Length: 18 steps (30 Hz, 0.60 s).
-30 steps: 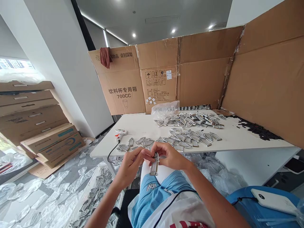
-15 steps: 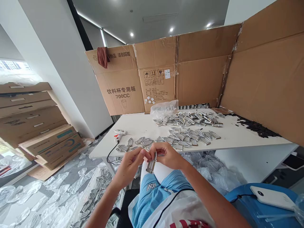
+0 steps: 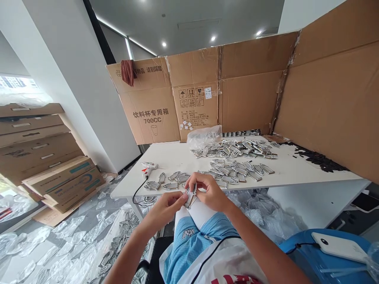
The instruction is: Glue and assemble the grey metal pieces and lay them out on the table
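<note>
Over my lap, in front of the table edge, my right hand pinches the upper end of a small silver metal buckle-like frame. My left hand has thumb and forefinger closed on the frame's left side. Fingers cover part of the frame, so its exact kind is unclear. Just beyond my hands, similar metal frames lie spread along the front of the white table. A further heap of these frames lies behind them.
A white glue gun with a cord rests at the table's left. A clear plastic bag and black strips lie farther back. Cardboard panels wall the table. A blue stool holds a white phone-like device.
My left hand has shifted slightly down, and its fingers have moved from the frame's top to its left side. The frame has tilted and turned. My right hand keeps its hold.
</note>
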Available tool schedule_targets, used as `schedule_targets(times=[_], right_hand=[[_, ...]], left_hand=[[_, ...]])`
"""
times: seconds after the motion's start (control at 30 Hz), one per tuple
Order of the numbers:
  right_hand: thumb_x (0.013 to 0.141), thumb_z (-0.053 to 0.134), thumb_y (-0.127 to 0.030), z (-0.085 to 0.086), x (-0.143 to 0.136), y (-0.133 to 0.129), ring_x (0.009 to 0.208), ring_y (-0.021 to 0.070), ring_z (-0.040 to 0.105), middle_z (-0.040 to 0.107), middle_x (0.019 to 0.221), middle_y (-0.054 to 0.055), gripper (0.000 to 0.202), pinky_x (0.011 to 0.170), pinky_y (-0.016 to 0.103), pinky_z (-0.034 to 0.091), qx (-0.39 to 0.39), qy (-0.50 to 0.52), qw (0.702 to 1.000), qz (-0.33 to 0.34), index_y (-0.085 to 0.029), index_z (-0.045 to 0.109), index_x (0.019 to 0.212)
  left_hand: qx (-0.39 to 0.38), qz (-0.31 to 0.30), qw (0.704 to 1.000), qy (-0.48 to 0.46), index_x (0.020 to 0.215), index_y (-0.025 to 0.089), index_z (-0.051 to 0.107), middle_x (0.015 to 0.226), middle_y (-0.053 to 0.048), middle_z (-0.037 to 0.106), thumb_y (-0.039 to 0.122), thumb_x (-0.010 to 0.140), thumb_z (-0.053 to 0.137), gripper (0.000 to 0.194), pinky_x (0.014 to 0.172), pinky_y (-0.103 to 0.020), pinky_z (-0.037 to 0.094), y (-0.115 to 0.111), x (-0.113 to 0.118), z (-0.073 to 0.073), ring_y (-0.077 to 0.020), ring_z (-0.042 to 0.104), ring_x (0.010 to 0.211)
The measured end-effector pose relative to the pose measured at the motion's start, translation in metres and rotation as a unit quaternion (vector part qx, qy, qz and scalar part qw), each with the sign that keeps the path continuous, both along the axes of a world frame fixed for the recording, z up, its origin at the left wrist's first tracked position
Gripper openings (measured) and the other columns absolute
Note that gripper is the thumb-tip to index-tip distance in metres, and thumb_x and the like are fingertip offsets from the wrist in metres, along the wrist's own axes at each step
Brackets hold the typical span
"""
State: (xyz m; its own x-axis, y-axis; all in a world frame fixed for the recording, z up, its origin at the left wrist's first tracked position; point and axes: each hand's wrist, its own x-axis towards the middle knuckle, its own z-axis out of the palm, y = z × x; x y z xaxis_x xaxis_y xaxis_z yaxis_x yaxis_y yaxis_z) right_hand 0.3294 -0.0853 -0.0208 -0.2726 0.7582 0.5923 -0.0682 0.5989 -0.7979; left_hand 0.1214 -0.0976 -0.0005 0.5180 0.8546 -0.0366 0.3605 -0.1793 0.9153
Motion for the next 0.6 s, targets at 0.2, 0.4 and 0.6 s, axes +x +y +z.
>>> schedule_targets(times=[0.2, 0.4, 0.6], right_hand=[[0.079, 0.06, 0.0, -0.004, -0.003, -0.001, 0.098, 0.0207, 0.069, 0.073, 0.103, 0.003, 0.026, 0.084, 0.032, 0.052, 0.066, -0.092, 0.992, -0.057, -0.025, 0.065, 0.086], [0.09, 0.081, -0.025, -0.007, -0.006, -0.003, 0.104, 0.0233, 0.07, 0.074, 0.113, 0.003, 0.017, 0.093, 0.037, 0.052, 0.075, -0.156, 0.985, -0.027, -0.027, 0.068, 0.102], [0.094, 0.079, -0.034, -0.009, -0.002, 0.007, 0.101, 0.0242, 0.069, 0.076, 0.104, 0.003, 0.012, 0.093, 0.039, 0.051, 0.094, -0.121, 0.984, -0.089, -0.027, 0.07, 0.094]], left_hand=[[-0.004, 0.091, 0.996, -0.02, 0.077, 0.019, 0.061, 0.061, 0.008, 0.025, 0.064, 0.093, 0.064, 0.047, 0.052, -0.027, 0.01, 0.009, -0.005, -0.002, -0.0113, 0.016, 0.056], [0.045, 0.135, 0.99, -0.003, 0.069, 0.019, 0.059, 0.058, 0.007, 0.03, 0.065, 0.088, 0.066, 0.05, 0.049, -0.026, 0.012, 0.02, -0.011, -0.008, -0.0105, 0.02, 0.054], [0.051, 0.158, 0.985, -0.039, 0.079, 0.018, 0.063, 0.058, 0.007, 0.031, 0.075, 0.087, 0.066, 0.057, 0.049, -0.025, 0.012, 0.019, -0.01, -0.009, -0.0093, 0.02, 0.052]])
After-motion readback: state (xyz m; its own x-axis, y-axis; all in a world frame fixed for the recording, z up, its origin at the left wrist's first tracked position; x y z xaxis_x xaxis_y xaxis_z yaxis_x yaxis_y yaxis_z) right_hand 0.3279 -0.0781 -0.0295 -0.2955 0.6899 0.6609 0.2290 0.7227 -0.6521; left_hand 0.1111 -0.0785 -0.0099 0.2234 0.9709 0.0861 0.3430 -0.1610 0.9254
